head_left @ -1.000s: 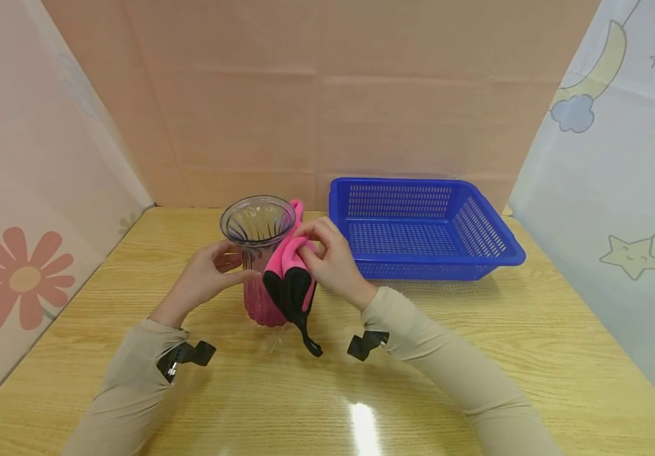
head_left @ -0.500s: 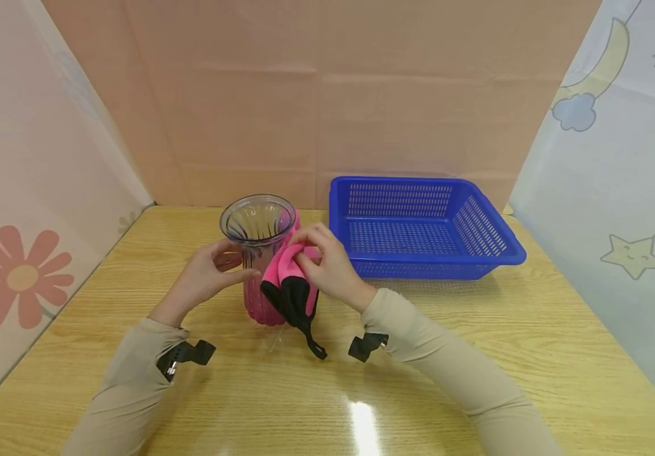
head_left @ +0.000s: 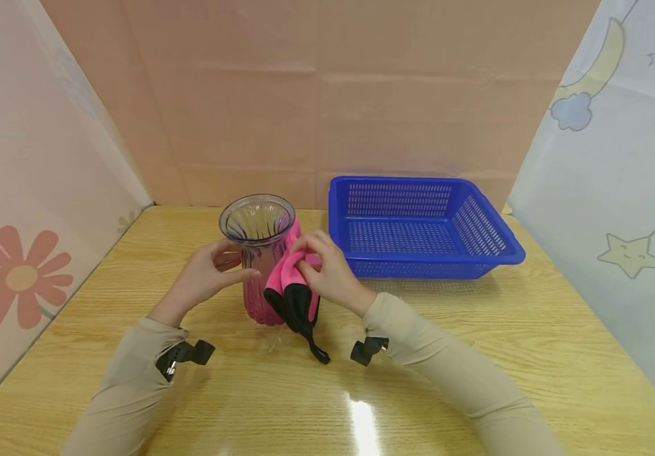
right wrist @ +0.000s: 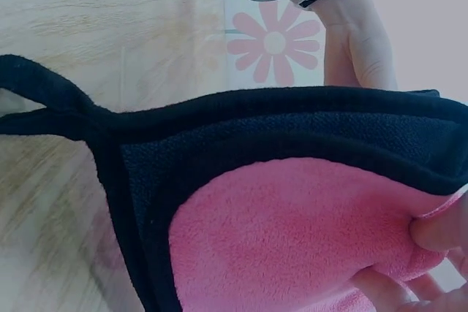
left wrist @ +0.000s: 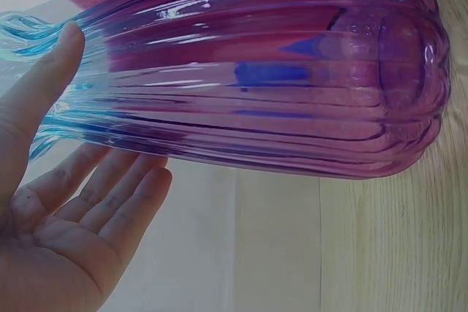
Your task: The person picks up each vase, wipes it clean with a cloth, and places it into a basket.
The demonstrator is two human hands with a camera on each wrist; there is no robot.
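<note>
A ribbed glass vase (head_left: pixel 257 285), bluish at its flared rim and pink-purple below, stands upright on the table. My left hand (head_left: pixel 203 273) holds its narrow neck from the left. In the left wrist view, the thumb (left wrist: pixel 62 60) lies on one side of the glass, with the fingers on the other. My right hand (head_left: pixel 330 266) pinches a bunched pink towel (head_left: pixel 289 269) with black edging against the vase's right side. From the towel's lower corner hangs a black loop (head_left: pixel 318 351). The right wrist view shows thumb and fingertips gripping the pink fabric (right wrist: pixel 285 231).
A blue plastic basket (head_left: pixel 419 253) with slotted walls stands at the back right, just beyond my right hand. Behind the wooden table (head_left: pixel 259 399) rises a peach backdrop, with printed sheets on both sides.
My right hand has moved slightly down with the towel. The towel's upper end behind the rim has dropped, and the loop hangs a little lower. The left hand and vase stay put.
</note>
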